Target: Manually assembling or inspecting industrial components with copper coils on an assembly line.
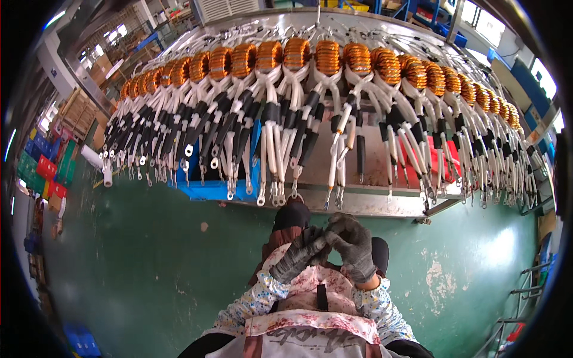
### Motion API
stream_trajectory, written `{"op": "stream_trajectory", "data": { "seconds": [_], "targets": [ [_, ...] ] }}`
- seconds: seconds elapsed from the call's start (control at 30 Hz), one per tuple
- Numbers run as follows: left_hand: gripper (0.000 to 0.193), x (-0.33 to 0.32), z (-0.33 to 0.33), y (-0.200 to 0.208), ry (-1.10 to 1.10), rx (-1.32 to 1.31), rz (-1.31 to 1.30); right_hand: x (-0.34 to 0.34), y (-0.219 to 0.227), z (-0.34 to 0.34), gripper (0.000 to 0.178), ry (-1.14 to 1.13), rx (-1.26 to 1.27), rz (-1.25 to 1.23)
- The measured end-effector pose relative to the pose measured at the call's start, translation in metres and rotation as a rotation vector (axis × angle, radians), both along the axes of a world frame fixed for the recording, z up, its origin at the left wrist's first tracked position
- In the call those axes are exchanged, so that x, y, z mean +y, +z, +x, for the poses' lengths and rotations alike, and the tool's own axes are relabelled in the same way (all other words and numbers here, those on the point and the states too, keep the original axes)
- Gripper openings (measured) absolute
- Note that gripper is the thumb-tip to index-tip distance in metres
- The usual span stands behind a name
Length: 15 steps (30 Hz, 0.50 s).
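Observation:
My left hand and my right hand, both in dark grey work gloves, meet over my lap. Their fingers are bent and pressed together at the tips. Whatever may be between them is too small or hidden to make out. Just beyond them hangs a long row of copper-wound toroidal coils, set along the edge of a metal workbench. From each coil, white sleeved leads with black sleeve sections dangle down, many ending in ring terminals. The hands are apart from the leads.
Below the bench top, a blue bin and a red bin sit behind the leads on a metal shelf. Coloured crates and a wooden pallet stand at the left. Metal racks line the right side.

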<state>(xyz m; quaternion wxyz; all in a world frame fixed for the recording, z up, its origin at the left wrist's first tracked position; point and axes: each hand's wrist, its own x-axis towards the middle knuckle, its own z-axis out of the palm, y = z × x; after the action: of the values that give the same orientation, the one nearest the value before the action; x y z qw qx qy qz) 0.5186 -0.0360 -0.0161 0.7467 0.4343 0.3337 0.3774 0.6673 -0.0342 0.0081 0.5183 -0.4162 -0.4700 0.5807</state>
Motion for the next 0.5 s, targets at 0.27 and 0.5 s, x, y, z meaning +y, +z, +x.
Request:
{"op": "stream_trajectory", "data": {
  "seconds": [0.27, 0.5],
  "targets": [
    [0.011, -0.011, 0.001, -0.027, -0.09, -0.253, -0.184, 0.007, 0.122, 0.002, 0.023, 0.064, 0.062, 0.224],
    [0.039, -0.039, -0.031, -0.112, -0.169, -1.055, -0.633, 0.066, 0.059, 0.002, 0.023, -0.304, 0.046, 0.035]
  ]
}}
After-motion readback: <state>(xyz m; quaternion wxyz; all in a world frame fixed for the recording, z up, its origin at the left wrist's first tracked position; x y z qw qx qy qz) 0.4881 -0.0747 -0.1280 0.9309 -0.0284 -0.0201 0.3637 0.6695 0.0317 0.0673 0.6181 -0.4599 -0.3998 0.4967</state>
